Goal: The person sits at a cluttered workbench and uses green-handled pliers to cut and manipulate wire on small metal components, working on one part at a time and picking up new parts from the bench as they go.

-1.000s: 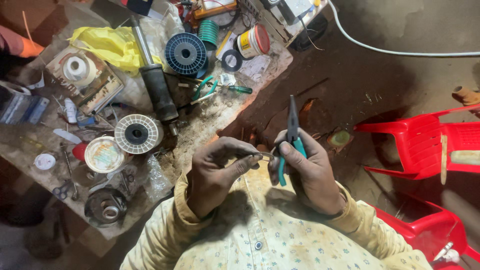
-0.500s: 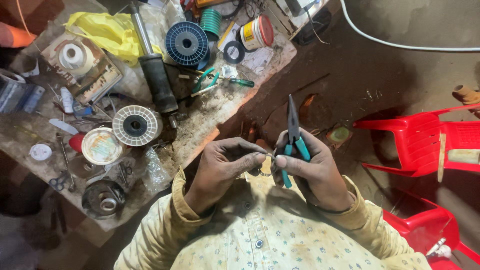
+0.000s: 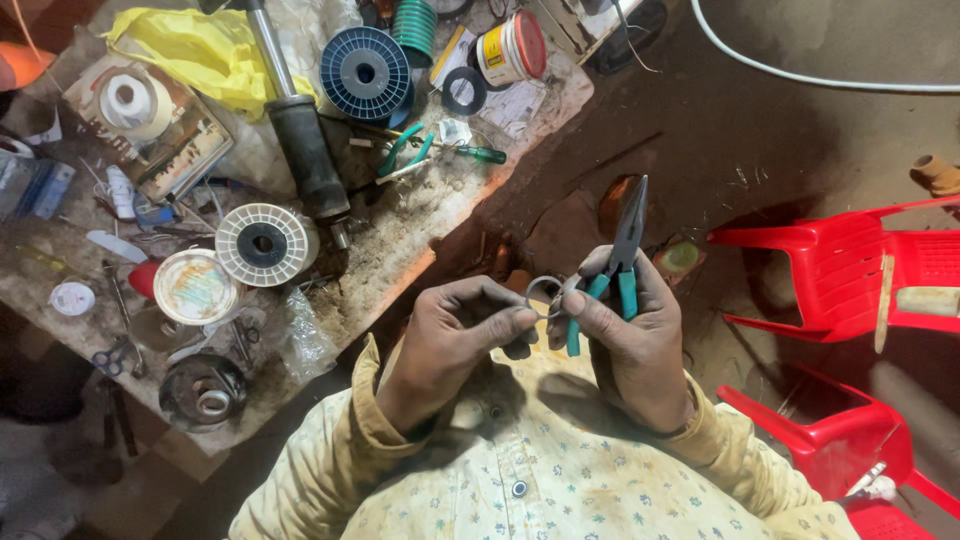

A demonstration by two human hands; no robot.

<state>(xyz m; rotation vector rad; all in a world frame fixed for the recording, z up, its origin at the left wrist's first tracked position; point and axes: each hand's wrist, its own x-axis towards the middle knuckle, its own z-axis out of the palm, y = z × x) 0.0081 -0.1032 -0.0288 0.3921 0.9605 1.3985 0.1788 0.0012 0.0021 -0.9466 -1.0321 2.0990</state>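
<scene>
My right hand (image 3: 630, 340) grips long-nose pliers (image 3: 622, 250) with teal handles, their dark jaws pointing up and away from me. My left hand (image 3: 455, 335) pinches a small metal ring (image 3: 545, 296) between thumb and fingers. The right hand's fingertips touch the same ring. Both hands are held close together in front of my chest, over the dirt floor, just to the right of the workbench (image 3: 400, 240).
The cluttered bench holds a blue spool (image 3: 365, 72), a white spool (image 3: 263, 243), a black-handled tool (image 3: 305, 155), a yellow bag (image 3: 200, 50), a small tin can (image 3: 510, 48) and green-handled cutters (image 3: 410, 150). Red plastic chairs (image 3: 850, 270) stand at the right. A white cable (image 3: 820, 80) crosses the floor.
Both hands stay together in front of my chest with the pliers and ring. The view has shifted slightly, so the bench sits higher and further left.
</scene>
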